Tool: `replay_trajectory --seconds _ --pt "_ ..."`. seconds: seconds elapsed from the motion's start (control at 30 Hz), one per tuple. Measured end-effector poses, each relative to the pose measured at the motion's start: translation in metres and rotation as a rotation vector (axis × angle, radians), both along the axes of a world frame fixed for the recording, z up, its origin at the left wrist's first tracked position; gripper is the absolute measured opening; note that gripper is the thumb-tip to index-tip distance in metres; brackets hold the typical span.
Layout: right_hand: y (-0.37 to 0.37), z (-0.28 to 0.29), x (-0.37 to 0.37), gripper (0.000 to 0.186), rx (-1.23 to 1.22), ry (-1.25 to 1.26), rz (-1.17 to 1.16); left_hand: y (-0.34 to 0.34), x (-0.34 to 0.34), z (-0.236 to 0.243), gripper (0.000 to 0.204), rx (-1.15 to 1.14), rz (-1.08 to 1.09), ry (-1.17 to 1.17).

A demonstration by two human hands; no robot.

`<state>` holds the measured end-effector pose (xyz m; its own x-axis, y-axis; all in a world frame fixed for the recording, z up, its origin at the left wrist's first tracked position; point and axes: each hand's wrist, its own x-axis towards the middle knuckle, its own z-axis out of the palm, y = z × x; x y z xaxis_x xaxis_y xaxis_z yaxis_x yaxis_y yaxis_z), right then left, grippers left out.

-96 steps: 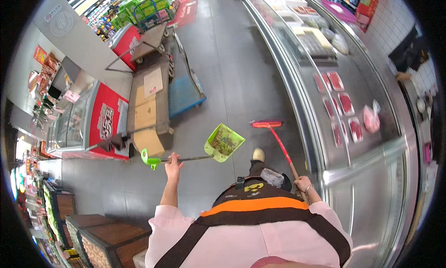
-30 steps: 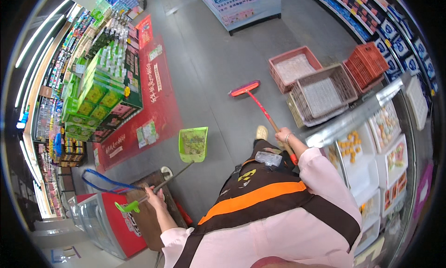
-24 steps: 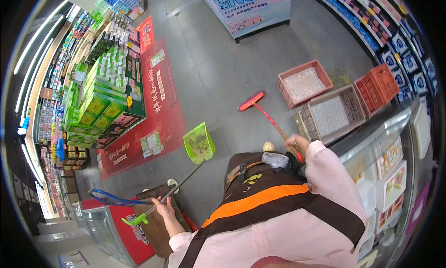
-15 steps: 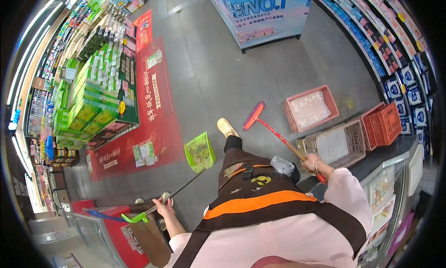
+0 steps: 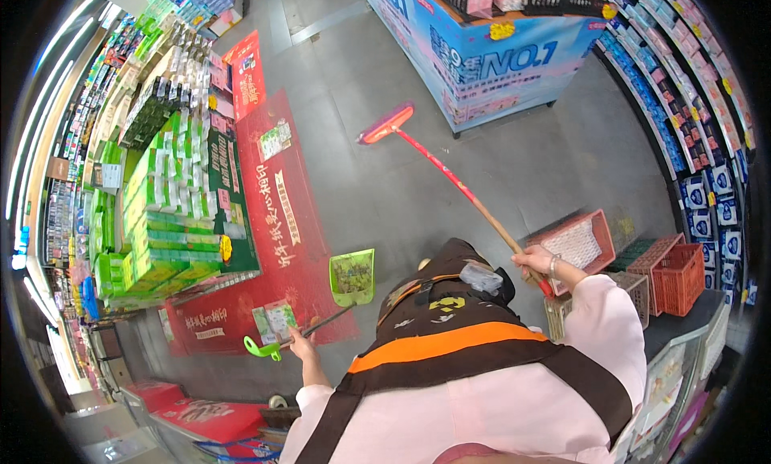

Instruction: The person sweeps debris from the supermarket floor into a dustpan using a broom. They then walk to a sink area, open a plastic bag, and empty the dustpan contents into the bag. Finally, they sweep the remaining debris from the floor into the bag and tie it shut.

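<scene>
A broom (image 5: 440, 168) with a red and wood-coloured handle is gripped near its end by my right hand (image 5: 536, 263). Its red and purple head (image 5: 387, 125) reaches forward over the grey floor, left of the blue display counter. My left hand (image 5: 303, 348) is closed round the thin dark handle of a long-handled dustpan, whose grip end (image 5: 263, 349) is bright green. The green pan (image 5: 353, 298) is near the edge of the red floor mat, with brownish-green debris inside. Broom head and pan are well apart.
Green packages (image 5: 165, 247) are stacked on the left beside the red floor mat (image 5: 301, 215). A blue display counter (image 5: 514, 74) stands ahead. To the right are plastic crates (image 5: 679, 279), a pink basket (image 5: 598, 235) and curved stocked shelves (image 5: 683, 86).
The broom head has swung forward and left, away from the pan. The dustpan's grip end has moved right and forward. My view has shifted, showing more of the display counter.
</scene>
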<state>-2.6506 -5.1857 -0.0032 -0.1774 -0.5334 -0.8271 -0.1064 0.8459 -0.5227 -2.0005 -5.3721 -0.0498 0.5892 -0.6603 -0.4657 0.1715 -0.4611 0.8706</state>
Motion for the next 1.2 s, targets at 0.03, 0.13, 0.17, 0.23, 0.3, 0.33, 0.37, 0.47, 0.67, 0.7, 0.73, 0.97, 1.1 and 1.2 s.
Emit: replay_trajectory --seconds 0.03,0.13,0.17,0.23,0.3,0.33,0.37,0.47,0.67,0.7,0.73,0.97,1.1,1.2 --pt "-0.036 -0.012 -0.003 0.035 -0.018 0.109 0.066 -0.025 -0.004 -0.004 0.041 -0.019 -0.007 0.016" --pt "-0.167 -0.012 -0.010 0.039 -0.077 0.398 0.141 -0.093 -0.019 -0.008 0.045 -0.053 0.013 0.021" --pt "-0.216 -0.022 -0.017 0.040 -0.064 0.415 0.168 -0.119 -0.040 -0.001 0.047 -0.050 0.038 0.000" --pt "-0.313 -0.055 -0.041 0.039 -0.101 0.416 0.194 -0.179 -0.078 0.007 0.051 -0.052 0.050 -0.052" --pt "-0.422 -0.076 -0.070 0.038 -0.124 0.436 0.195 -0.237 -0.106 0.001 0.044 -0.056 0.036 -0.044" --pt "-0.482 -0.080 -0.085 0.039 -0.081 0.340 0.085 -0.269 -0.125 -0.002 0.041 -0.056 0.025 -0.039" --pt "-0.545 -0.084 -0.098 0.039 -0.038 0.244 -0.025 -0.299 -0.144 -0.004 0.043 -0.075 -0.003 -0.052" --pt "-0.746 -0.144 -0.170 0.042 -0.134 0.329 -0.012 -0.402 -0.194 -0.008 0.055 -0.013 -0.019 -0.033" --pt "-1.114 -0.203 -0.256 0.044 -0.229 0.476 -0.004 -0.547 -0.273 -0.007 0.044 0.149 -0.016 -0.074" --pt "-1.162 -0.213 -0.270 0.045 -0.242 0.492 -0.025 -0.575 -0.300 0.009 0.050 0.279 0.005 -0.028" --pt "-1.206 -0.225 -0.283 0.046 -0.250 0.499 -0.045 -0.594 -0.313 0.015 0.051 0.340 0.022 -0.019" --pt "-1.357 -0.312 -0.364 0.051 -0.128 0.216 -0.226 -0.706 -0.368 0.013 0.060 0.477 0.209 0.211" --pt "-1.324 -0.323 -0.349 0.054 -0.023 0.471 -0.142 -0.731 -0.374 0.004 0.065 0.509 0.226 0.259" --pt "-1.228 -0.342 -0.324 0.055 0.032 0.447 -0.116 -0.760 -0.390 0.011 0.057 0.525 0.022 0.044"
